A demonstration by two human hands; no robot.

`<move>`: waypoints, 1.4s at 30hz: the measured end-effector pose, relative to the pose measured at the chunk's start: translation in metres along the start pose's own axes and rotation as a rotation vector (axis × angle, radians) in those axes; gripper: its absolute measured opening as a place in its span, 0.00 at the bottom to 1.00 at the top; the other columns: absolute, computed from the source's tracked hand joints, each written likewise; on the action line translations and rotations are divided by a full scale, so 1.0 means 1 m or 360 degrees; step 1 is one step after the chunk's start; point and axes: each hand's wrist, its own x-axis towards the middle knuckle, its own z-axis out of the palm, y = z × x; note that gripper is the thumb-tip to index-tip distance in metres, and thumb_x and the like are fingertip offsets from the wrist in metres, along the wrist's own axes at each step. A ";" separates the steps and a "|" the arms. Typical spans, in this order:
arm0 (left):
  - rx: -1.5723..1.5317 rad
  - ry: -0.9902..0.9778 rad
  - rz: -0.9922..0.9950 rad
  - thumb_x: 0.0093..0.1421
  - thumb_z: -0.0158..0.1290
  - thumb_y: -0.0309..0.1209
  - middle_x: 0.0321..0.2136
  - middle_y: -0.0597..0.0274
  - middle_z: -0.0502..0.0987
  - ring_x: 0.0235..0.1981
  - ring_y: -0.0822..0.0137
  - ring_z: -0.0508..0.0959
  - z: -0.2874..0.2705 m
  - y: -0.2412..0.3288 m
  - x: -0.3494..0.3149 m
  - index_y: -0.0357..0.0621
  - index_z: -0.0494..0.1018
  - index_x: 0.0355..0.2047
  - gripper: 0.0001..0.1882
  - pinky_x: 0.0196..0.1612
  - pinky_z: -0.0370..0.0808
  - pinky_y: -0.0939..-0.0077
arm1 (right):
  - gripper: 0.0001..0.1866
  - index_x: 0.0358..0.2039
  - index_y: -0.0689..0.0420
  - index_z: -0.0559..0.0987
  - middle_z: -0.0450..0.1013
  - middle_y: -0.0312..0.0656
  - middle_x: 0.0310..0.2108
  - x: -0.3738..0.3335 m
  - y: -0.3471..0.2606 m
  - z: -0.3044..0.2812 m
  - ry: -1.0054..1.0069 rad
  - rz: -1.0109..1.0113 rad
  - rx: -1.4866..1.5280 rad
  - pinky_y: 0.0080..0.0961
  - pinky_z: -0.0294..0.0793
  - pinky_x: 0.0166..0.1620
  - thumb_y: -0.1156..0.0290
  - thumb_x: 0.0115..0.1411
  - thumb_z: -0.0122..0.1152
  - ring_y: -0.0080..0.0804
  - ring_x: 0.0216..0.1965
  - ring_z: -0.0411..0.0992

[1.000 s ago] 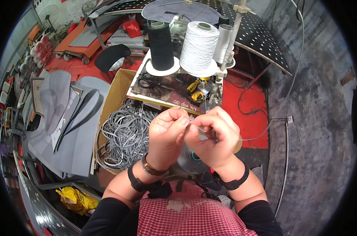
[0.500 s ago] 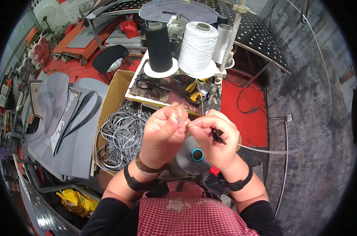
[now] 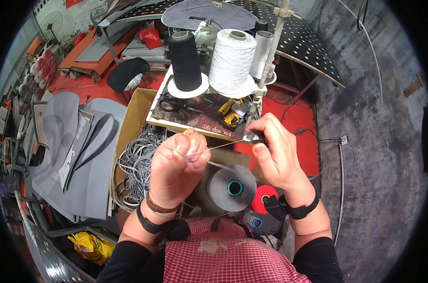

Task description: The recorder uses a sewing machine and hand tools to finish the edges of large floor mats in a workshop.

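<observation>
My left hand [image 3: 178, 158] is closed in a pinch on a thin pale thread [image 3: 216, 148], in front of the worktable. The thread runs taut, up and to the right, toward my right hand [image 3: 277, 153]. That hand's fingers curl round a small dark tool [image 3: 255, 137]; its kind cannot be made out, as the fingers partly cover it. A light grey strip [image 3: 219, 165] trails from below my left hand toward the large grey thread cone [image 3: 216, 188], which has a turquoise core and sits beneath my hands.
Black [image 3: 185, 61] and white [image 3: 232, 61] thread cones stand on the worktable [image 3: 176, 118], with black scissors [image 3: 172, 101] and a yellow-black tool [image 3: 231, 118]. A cardboard box [image 3: 131, 113] holds coiled grey cord [image 3: 131, 167]. A red spool [image 3: 263, 198] lies below my right hand.
My hands have drawn apart: the left moved left and down, the right moved right and up. Thread now stretches between them, and the red spool has come into view.
</observation>
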 end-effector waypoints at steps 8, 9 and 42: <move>0.0203 0.0045 0.0070 0.55 0.53 0.31 0.22 0.70 0.59 0.25 0.76 0.57 0.003 -0.004 0.000 0.45 0.61 0.19 0.13 0.29 0.57 0.83 | 0.11 0.21 0.55 0.73 0.63 0.37 0.18 0.011 0.005 -0.006 -0.0013 -0.0365 -0.0628 0.27 0.63 0.20 0.62 0.40 0.63 0.33 0.19 0.65; 0.0204 0.0045 0.0071 0.55 0.53 0.31 0.22 0.70 0.59 0.25 0.76 0.57 0.004 -0.006 0.000 0.45 0.61 0.19 0.13 0.29 0.57 0.83 | 0.11 0.20 0.54 0.74 0.63 0.37 0.18 0.010 0.009 -0.006 -0.0037 -0.0293 -0.0723 0.27 0.63 0.20 0.62 0.42 0.63 0.33 0.19 0.66; 0.0292 0.0059 -0.0149 0.55 0.52 0.29 0.29 0.66 0.62 0.31 0.75 0.62 -0.005 -0.032 0.001 0.43 0.63 0.29 0.08 0.37 0.60 0.82 | 0.03 0.26 0.62 0.75 0.66 0.35 0.26 -0.047 -0.017 -0.030 -0.0154 0.0995 0.2093 0.12 0.58 0.23 0.78 0.50 0.60 0.17 0.22 0.62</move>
